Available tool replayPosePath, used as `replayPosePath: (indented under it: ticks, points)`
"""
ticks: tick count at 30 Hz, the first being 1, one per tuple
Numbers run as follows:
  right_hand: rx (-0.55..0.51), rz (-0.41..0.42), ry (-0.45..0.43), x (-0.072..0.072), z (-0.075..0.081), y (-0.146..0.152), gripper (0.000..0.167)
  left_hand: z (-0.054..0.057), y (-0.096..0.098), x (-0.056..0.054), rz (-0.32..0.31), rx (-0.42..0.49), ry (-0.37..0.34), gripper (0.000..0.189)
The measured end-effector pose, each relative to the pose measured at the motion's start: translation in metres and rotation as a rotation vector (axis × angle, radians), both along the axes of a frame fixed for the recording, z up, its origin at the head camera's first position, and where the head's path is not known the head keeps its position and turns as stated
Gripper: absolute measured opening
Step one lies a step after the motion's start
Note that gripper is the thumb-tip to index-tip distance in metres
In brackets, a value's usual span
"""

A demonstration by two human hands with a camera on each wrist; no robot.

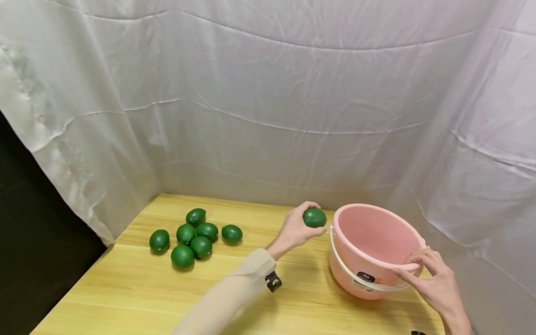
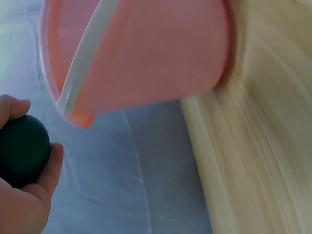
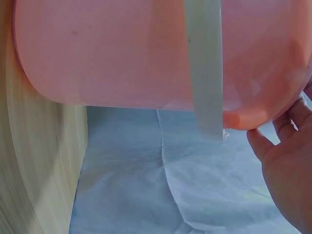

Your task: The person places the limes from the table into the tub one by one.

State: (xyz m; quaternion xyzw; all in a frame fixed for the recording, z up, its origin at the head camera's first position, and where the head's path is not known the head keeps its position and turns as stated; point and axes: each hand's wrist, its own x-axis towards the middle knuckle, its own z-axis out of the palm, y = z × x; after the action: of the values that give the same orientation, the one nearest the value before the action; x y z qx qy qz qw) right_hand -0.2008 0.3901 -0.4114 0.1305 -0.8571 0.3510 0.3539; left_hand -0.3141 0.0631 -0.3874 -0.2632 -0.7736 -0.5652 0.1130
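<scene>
My left hand (image 1: 295, 228) holds a smooth, dark green oval fruit (image 1: 315, 217) between thumb and fingers, just left of a pink bucket (image 1: 356, 258). In the left wrist view the same fruit (image 2: 22, 151) is above table height, near the bucket's rim. On the bucket's right side, my right hand (image 1: 437, 279) grips the rim, with fingers over the inside and thumb on the outer face. The right wrist view shows the thumb (image 3: 261, 144) at the rim's edge. A white handle (image 1: 349, 272) hangs down across the bucket's front.
Several more green fruits (image 1: 201, 247) lie in a loose group on the left of the wooden table (image 1: 138, 288). Pale cloth (image 1: 268, 93) hangs behind the table and along both sides. A dark area (image 1: 37, 223) shows past the table's left edge.
</scene>
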Motion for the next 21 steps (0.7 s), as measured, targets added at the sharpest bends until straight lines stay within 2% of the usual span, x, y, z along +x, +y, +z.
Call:
replayPosePath:
  ticks: [9,12,18,21]
  points:
    - [0.005,0.022,0.029,-0.002,-0.002,0.001,0.041,0.013,0.024,0.01,-0.041,-0.044,0.063,0.05]
    - [0.01,0.027,0.037,-0.003,-0.003,0.002,0.042,0.014,0.03,0.012,-0.038,-0.056,0.094,0.053]
    - [0.0,0.028,0.044,-0.003,-0.003,0.002,0.043,0.013,0.042,0.014,-0.028,-0.022,0.118,0.059]
    - [-0.004,0.028,0.041,-0.004,-0.002,0.002,0.043,0.013,0.048,0.014,-0.011,-0.045,0.152,0.057]
